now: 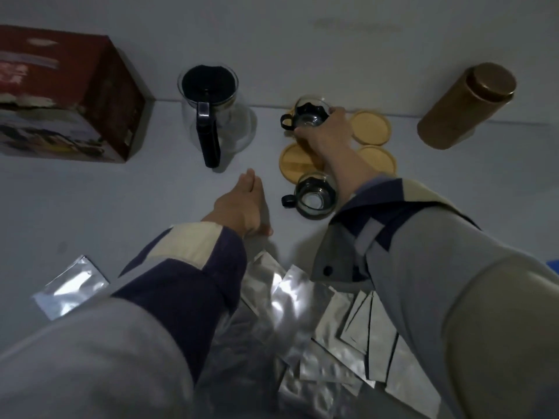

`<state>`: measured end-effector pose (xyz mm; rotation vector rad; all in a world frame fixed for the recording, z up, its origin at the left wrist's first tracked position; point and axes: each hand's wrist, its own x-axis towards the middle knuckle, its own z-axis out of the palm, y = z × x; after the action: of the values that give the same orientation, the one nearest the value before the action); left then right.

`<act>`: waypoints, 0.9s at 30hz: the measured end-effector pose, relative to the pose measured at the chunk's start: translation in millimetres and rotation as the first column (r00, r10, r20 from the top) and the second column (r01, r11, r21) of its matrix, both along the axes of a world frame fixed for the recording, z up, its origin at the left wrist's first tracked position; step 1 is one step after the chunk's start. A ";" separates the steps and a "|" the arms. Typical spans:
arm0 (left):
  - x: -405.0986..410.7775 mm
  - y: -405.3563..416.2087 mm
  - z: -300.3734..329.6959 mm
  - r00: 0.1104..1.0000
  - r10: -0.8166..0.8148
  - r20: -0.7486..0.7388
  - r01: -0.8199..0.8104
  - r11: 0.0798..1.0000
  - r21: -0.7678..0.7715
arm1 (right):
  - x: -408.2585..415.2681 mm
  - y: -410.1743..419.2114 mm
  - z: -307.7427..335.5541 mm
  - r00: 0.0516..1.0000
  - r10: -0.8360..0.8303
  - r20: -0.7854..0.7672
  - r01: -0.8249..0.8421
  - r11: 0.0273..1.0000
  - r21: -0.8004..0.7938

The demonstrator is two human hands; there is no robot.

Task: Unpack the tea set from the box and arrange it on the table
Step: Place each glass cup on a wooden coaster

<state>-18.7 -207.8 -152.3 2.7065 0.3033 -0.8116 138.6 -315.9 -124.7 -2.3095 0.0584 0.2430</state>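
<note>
Glass cup, far: a small cup (308, 116) with a black handle sat over a bamboo coaster (291, 114), the right hand (325, 131) with fingers closed around its side.
Second cup: another glass cup (316, 196) stood nearer, just beside the right forearm.
Coasters: three bare bamboo coasters (370, 127) lay close together.
Left hand: the left hand (242, 204) rested on the white worktop (121, 207), fingers together and straight, holding nothing.
Teapot: a glass teapot (211, 113) stood left of the cups.
Box: a red box (63, 95) stood far left.
Foil packets: silver packets (302, 313) lay scattered near the person.

Box (60, 95) left — teapot (211, 116) beside coasters (370, 127)
</note>
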 end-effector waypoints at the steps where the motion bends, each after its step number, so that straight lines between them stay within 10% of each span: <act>1: -0.1 0.5 -0.3 1.000 0.002 -0.001 -0.002 1.000 -0.006 | 5.2 1.4 -3.1 1.000 0.002 0.006 -0.001 1.000 -0.018; 27: 2.4 -11.2 17.4 0.995 0.022 -0.097 -0.017 0.999 0.048 | -63.6 -36.1 17.4 0.994 0.096 -0.052 -0.096 0.995 -0.004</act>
<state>-16.3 -219.0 -134.9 2.7081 0.3747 -0.9438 75.0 -352.1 -107.3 -2.3154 -0.0264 0.3517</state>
